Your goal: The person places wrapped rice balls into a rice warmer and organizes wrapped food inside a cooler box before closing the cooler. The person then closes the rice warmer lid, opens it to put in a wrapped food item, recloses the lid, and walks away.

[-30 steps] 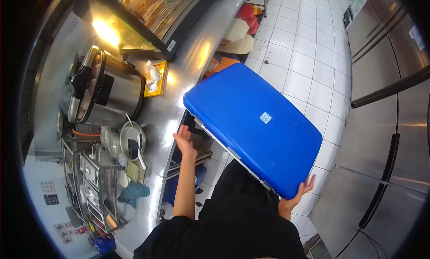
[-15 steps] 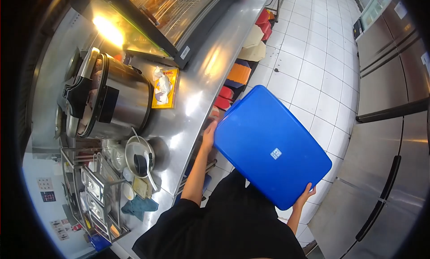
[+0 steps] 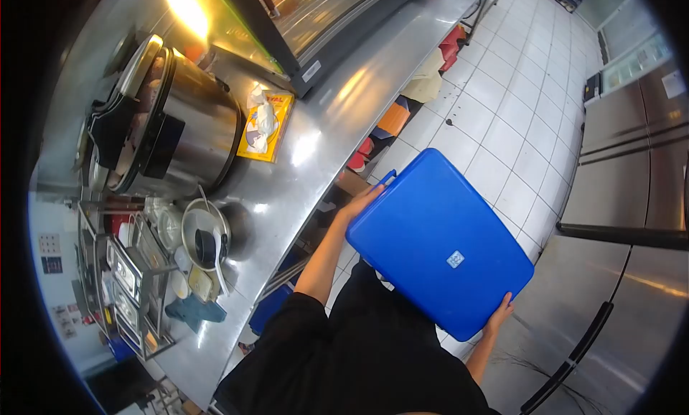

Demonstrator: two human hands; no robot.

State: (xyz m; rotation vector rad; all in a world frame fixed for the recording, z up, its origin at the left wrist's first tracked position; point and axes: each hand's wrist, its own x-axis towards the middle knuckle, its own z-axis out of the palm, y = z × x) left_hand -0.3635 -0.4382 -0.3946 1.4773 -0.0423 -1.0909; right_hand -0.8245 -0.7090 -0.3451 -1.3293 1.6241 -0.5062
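Between my two hands is a blue plastic storage box (image 3: 438, 235), seen from above, with a small pale label on its lid. It is held at a slant over the tiled floor in front of my body. My left hand (image 3: 360, 202) grips its left side, just below a blue side handle (image 3: 388, 176); some of the fingers are hidden by the box. At the lower right corner, my right hand (image 3: 502, 313) is closed on the edge, fingertips showing over the rim and the rest partly underneath.
Along my left runs a steel counter (image 3: 287, 192) with a large steel cooker (image 3: 179, 120), a yellow box (image 3: 267, 131), a metal bowl (image 3: 204, 232) with utensils, and a teal cloth (image 3: 194, 311). A glass-sided display (image 3: 310, 72) stands farther along. Steel fridge doors (image 3: 610, 271) line the right.
My view has turned, and the counter and floor have shifted within it. The blue box stays between both hands, tilted slightly differently, and its side handle now shows above my left hand.
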